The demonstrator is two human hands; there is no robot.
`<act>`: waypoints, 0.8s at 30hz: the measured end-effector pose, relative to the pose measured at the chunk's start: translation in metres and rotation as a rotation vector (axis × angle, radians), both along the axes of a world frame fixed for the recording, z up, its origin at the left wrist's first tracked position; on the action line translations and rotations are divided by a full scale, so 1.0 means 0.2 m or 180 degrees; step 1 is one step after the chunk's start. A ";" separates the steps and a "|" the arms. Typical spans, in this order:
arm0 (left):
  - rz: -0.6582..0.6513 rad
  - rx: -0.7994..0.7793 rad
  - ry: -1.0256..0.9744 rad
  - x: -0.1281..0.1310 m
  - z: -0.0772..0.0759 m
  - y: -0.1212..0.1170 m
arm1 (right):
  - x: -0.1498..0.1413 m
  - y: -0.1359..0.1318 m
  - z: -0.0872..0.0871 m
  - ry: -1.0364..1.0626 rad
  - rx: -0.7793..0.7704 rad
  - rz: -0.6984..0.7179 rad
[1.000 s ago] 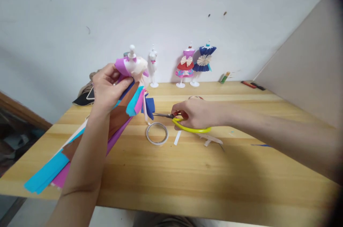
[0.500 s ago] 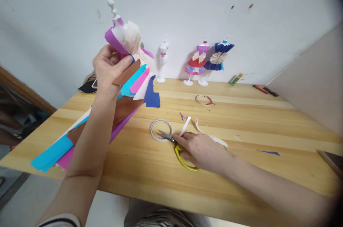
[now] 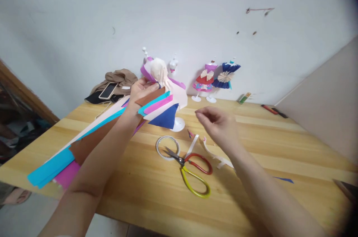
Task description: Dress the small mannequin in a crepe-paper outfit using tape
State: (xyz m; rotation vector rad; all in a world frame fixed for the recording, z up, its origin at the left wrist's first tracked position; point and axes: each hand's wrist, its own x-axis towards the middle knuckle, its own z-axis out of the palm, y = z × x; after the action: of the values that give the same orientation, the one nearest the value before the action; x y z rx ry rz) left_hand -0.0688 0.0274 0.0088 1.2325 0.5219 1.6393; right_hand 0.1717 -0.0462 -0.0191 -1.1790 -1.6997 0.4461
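Observation:
My left hand (image 3: pixel 141 92) grips a small white mannequin (image 3: pixel 156 75) by its waist, tilted, with its round base (image 3: pixel 178 124) on the table. The mannequin wears paper strips (image 3: pixel 163 108) in brown, cyan, pink, cream and dark blue. My right hand (image 3: pixel 216 125) hovers just right of the paper skirt, fingers loosely curled, holding nothing that I can see. Scissors (image 3: pixel 190 170) with one red and one yellow handle lie on the wooden table (image 3: pixel 251 199) below that hand, their blades over a roll of clear tape (image 3: pixel 167 147).
Coloured paper sheets (image 3: pixel 64 162) lie under my left arm at the table's left edge. Two dressed mannequins (image 3: pixel 215 78) and a bare one (image 3: pixel 172 66) stand by the wall. A phone (image 3: pixel 107 90) rests on brown cloth. Paper scraps (image 3: pixel 215 155) lie near the scissors.
My right hand let go of the scissors and rose toward the paper skirt. My left hand lowered the mannequin from up in the air until its base met the table.

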 end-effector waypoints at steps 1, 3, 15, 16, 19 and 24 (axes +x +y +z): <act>-0.0011 -0.0010 0.0010 0.01 -0.01 0.00 | 0.00 0.00 0.04 0.0301 0.0050 0.0030; -0.0037 -0.0023 0.0032 0.03 -0.02 -0.02 | -0.02 0.00 0.09 0.0700 0.0082 0.0149; 0.1225 0.0736 0.0476 0.01 0.02 -0.03 | -0.02 0.07 -0.25 -0.1287 -0.0409 0.1525; 0.1273 0.0746 0.0506 -0.01 0.03 -0.03 | -0.03 0.04 -0.27 -0.1457 -0.0443 0.1782; 0.1326 0.0666 0.0555 -0.02 0.06 -0.04 | -0.04 -0.05 -0.31 -0.1913 -0.0467 0.2028; 0.1250 0.0559 0.0541 0.02 0.07 -0.08 | -0.01 -0.13 -0.35 -0.2501 -0.0379 0.1605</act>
State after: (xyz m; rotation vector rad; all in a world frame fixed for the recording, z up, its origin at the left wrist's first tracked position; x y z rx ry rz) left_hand -0.0654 0.0123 0.0233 1.4764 0.7776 1.9495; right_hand 0.1706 -0.0714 -0.0890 -1.0655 -2.7109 0.4118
